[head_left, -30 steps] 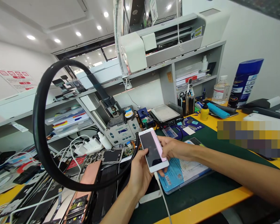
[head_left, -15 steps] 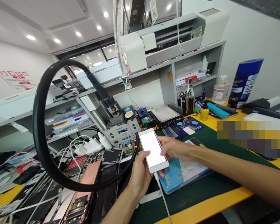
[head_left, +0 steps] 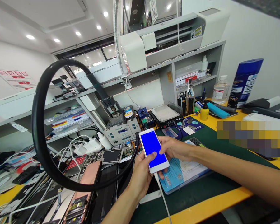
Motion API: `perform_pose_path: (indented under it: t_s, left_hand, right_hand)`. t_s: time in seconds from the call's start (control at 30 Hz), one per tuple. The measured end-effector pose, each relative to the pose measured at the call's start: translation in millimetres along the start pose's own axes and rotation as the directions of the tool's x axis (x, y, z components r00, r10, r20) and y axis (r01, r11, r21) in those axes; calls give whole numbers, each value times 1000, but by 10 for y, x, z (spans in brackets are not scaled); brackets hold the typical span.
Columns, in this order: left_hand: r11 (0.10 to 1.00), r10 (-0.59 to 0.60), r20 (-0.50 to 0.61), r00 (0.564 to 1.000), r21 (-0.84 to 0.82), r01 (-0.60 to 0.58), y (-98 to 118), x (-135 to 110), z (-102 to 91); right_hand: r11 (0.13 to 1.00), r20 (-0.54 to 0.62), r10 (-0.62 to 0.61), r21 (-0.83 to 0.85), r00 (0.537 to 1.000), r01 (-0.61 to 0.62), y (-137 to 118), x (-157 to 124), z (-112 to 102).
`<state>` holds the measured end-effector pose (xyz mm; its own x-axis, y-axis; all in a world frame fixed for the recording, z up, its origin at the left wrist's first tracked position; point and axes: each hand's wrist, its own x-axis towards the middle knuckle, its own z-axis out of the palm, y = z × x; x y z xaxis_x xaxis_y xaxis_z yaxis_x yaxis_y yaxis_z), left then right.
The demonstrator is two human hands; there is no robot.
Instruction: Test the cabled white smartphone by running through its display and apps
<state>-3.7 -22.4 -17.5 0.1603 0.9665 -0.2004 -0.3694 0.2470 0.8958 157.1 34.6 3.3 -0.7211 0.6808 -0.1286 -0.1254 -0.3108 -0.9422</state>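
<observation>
A white smartphone [head_left: 151,140] with a plain blue screen is held up over the bench, tilted toward me. My left hand [head_left: 142,169] grips its lower left side, the thumb lying over the screen. Around the right edge is my right hand [head_left: 171,147], its thumb on the glass and fingers partly hidden behind the phone. A white cable [head_left: 162,196] runs from the phone's bottom end down past the bench edge. Just beneath the hands lies a light-blue and clear plastic packet [head_left: 177,177] on the dark green mat [head_left: 221,168].
A thick black hose [head_left: 40,137] loops at the left from a grey rework station [head_left: 122,133]. Phone parts and a copper-coloured phone back [head_left: 87,177] crowd the left side. Behind stand a flat heating plate [head_left: 164,112], a yellow bottle [head_left: 204,112] and a blue spray can [head_left: 245,82].
The phone's screen has turned from white to blue. My left thumb has slid further right across the glass; both hands otherwise stay in place.
</observation>
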Motion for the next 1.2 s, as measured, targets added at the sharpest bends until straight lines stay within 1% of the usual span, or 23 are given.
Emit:
perform_pose_path:
  t_s: [0.07,0.2,0.27,0.43,0.5,0.57,0.67,0.73,0.87,0.97,1.07,1.2]
  left_hand:
    - [1000,6,-1,1000,6,-6,-1,-3,5]
    - [992,-17,64,998,-123,25,-10,29,-65]
    - [988,-32,73,997,-147,43,-13,42,-85]
    - [1000,-8,10,1000,-21,8,0,12,-7]
    - [1000,-1,10,1000,-26,2,7,-3,12]
    - [997,-10,44,999,-75,13,9,-4,-5]
    - [989,-5,128,992,-144,24,-2,16,-62]
    - [987,-1,147,989,-160,25,-14,33,-89]
    - [995,5,100,995,-97,5,-33,40,-83]
    - [999,26,91,995,-38,-23,-29,24,-56]
    - [999,25,104,994,-39,-21,-15,13,-41]
    - [998,20,93,995,-61,-15,-7,13,-46]
  right_hand:
    - [1000,-1,10,2,1000,-10,3,2,2]
    - [999,-42,33,15,999,-32,4,1,8]
    - [999,-38,34,23,999,-34,4,1,9]
    - [1000,1,23,22,1000,-23,9,0,-5]
    - [1000,7,19,21,1000,-19,17,4,-13]
    - [1000,7,8,18,1000,-8,30,13,-22]
    - [1000,6,-13,20,1000,13,45,28,-28]
    - [1000,2,-19,24,1000,19,48,32,-26]
    - [999,1,-20,26,1000,20,39,26,-15]
    - [999,-1,-24,27,1000,24,32,16,-11]
    - [999,-2,-22,26,1000,22,31,13,-12]
    - [999,2,-23,25,1000,23,34,16,-14]
